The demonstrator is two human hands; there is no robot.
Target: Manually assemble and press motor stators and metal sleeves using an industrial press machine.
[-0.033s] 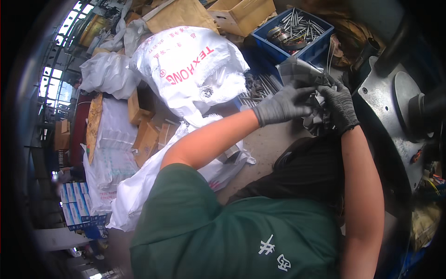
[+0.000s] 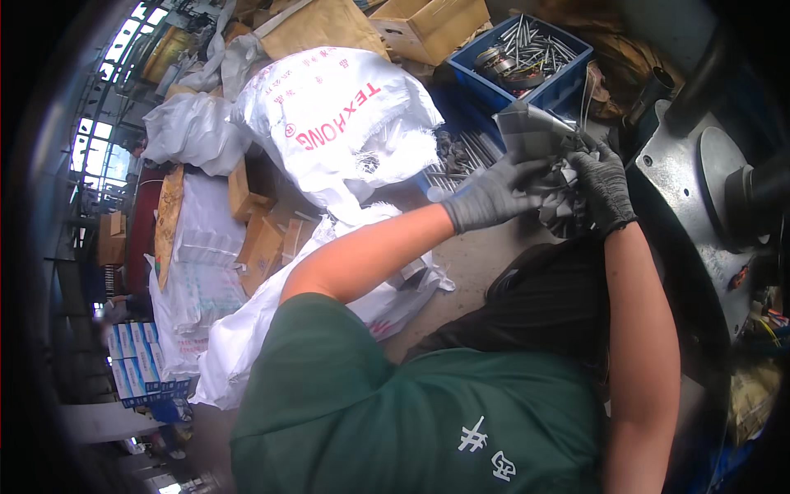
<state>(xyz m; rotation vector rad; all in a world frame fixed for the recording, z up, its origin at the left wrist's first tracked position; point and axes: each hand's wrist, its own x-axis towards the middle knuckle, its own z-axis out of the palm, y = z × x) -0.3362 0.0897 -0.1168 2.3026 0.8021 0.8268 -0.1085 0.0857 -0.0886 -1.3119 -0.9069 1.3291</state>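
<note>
Both my hands wear grey knit gloves. A grey bundle of thin, creased sheet-like pieces (image 2: 563, 216) lies between them; its material is hard to make out. From the right side, my right hand (image 2: 606, 188) curls its fingers round the bundle's upper edge. My left hand (image 2: 494, 198) is at the bundle's left side, its fingers apart and their tips close to the pieces; whether they touch is unclear. A smooth grey flap (image 2: 527, 130) rises above the hands, in front of a blue crate (image 2: 491, 93).
Metal rods and coiled bands fill the crate; more metal rods (image 2: 467, 156) lie below it. A full white woven sack (image 2: 329, 107) stands left. Wooden boxes (image 2: 428, 29) are at the back. At right is a machine with a metal plate (image 2: 685, 177).
My left hand has drawn slightly left and down from the bundle, and its fingers are less blurred. My right hand keeps nearly the same place; the grey flap shows more fully.
</note>
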